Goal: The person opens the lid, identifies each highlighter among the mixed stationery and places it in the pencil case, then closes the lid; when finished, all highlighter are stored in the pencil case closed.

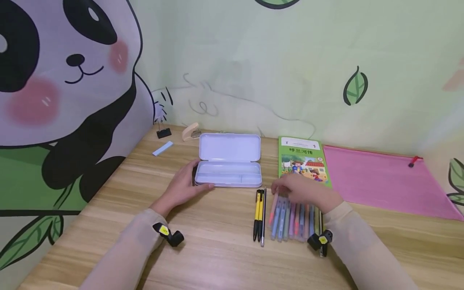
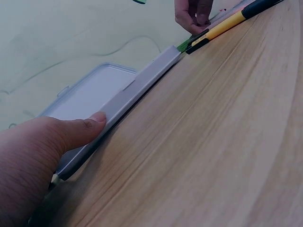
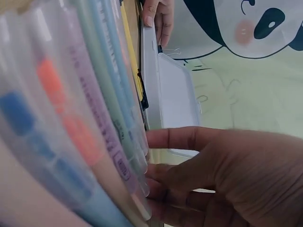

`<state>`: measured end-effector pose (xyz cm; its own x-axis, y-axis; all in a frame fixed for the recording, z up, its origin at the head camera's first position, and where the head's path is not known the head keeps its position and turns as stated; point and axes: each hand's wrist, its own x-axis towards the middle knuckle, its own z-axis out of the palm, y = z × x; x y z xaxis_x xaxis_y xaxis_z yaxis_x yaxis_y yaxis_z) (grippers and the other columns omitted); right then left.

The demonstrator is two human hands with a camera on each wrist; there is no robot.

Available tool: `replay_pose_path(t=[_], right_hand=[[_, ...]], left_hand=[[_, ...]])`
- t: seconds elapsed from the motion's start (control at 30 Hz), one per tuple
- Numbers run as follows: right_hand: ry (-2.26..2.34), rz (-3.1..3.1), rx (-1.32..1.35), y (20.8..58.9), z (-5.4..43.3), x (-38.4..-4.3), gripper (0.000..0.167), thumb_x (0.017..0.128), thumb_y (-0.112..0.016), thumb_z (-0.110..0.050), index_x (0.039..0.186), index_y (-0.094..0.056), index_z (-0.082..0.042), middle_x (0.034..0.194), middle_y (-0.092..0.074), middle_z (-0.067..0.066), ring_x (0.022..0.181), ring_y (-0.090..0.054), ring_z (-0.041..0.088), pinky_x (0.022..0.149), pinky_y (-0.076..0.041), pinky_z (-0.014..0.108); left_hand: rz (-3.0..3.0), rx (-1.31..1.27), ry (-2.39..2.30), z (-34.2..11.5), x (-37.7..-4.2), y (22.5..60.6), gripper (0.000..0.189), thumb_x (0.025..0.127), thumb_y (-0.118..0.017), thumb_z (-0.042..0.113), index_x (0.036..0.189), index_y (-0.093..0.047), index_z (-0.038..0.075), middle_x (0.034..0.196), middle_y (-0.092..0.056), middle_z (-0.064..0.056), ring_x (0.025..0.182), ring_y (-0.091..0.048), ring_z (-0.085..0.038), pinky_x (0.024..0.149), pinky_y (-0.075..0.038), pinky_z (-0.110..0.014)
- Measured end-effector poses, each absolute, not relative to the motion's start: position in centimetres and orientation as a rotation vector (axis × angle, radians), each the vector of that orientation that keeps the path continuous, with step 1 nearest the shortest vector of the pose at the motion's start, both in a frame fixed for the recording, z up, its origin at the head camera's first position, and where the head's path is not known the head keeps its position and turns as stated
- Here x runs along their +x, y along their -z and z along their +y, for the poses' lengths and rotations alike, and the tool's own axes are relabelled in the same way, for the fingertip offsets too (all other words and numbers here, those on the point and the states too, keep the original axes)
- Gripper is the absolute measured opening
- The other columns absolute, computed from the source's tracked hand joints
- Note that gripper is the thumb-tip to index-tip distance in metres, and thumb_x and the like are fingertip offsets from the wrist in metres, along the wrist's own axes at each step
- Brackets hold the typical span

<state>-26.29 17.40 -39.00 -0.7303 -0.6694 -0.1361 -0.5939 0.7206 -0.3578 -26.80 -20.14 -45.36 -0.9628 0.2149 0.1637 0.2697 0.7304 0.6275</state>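
Note:
My left hand (image 1: 181, 185) grips the left end of an open white pencil case (image 1: 228, 180), its thumb along the front edge. The case's lid leans back, and its compartments hold nothing. My right hand (image 1: 304, 189) is at the far ends of a row of translucent highlighters (image 1: 286, 221), pinching the leftmost, pink highlighter (image 1: 273, 209). In the right wrist view, the fingers (image 3: 173, 137) touch the pen ends, partly hidden behind other pens. Two yellow-and-black pens (image 1: 259, 215) and a pencil (image 1: 263, 221) lie between the case and the row.
Behind the right hand lies a green book (image 1: 301, 155), beside a pink zip pouch (image 1: 384, 185). At the back left are a black binder clip (image 1: 164, 133), a light blue strip (image 1: 162, 148) and a beige stapler (image 1: 190, 131). A panda-printed wall bounds the wooden table (image 1: 217, 249).

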Motion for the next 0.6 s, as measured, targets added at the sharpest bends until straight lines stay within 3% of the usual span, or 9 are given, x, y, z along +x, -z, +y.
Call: replay_pose_path(t=[0.1,0.33,0.6], right_hand=[[0.387,2.719,-1.031,39.0,17.5,-26.1,0.042,0.082,-0.060,0.017,0.105,-0.073,-0.016,0.096,-0.065,-0.002,0.089,-0.058,0.015,0.083,-0.055,0.036],[0.369,2.748,-1.046,39.1,17.7,-26.4,0.021,0.090,-0.068,0.002,0.096,-0.071,-0.018,0.094,-0.054,0.003,0.081,-0.052,0.016,0.074,-0.052,0.031],[0.410,2.733,-0.999,39.4,18.8,-27.0,0.028,0.084,-0.069,0.006,0.089,-0.069,-0.022,0.093,-0.053,0.001,0.084,-0.051,0.016,0.074,-0.050,0.030]], left_hand=[[-2.845,-0.403,1.059,-20.0,-26.7,45.5,0.108,0.082,-0.075,0.061,0.158,-0.025,0.004,0.160,-0.032,-0.020,0.146,-0.030,-0.039,0.119,-0.025,-0.056],[-2.862,-0.400,1.056,-20.1,-26.6,45.3,0.108,0.081,-0.075,0.062,0.158,-0.025,0.006,0.160,-0.032,-0.019,0.146,-0.030,-0.038,0.119,-0.024,-0.056],[-2.850,-0.401,1.062,-20.1,-26.7,45.3,0.106,0.082,-0.076,0.060,0.158,-0.025,0.006,0.160,-0.032,-0.019,0.146,-0.030,-0.038,0.119,-0.024,-0.056]])
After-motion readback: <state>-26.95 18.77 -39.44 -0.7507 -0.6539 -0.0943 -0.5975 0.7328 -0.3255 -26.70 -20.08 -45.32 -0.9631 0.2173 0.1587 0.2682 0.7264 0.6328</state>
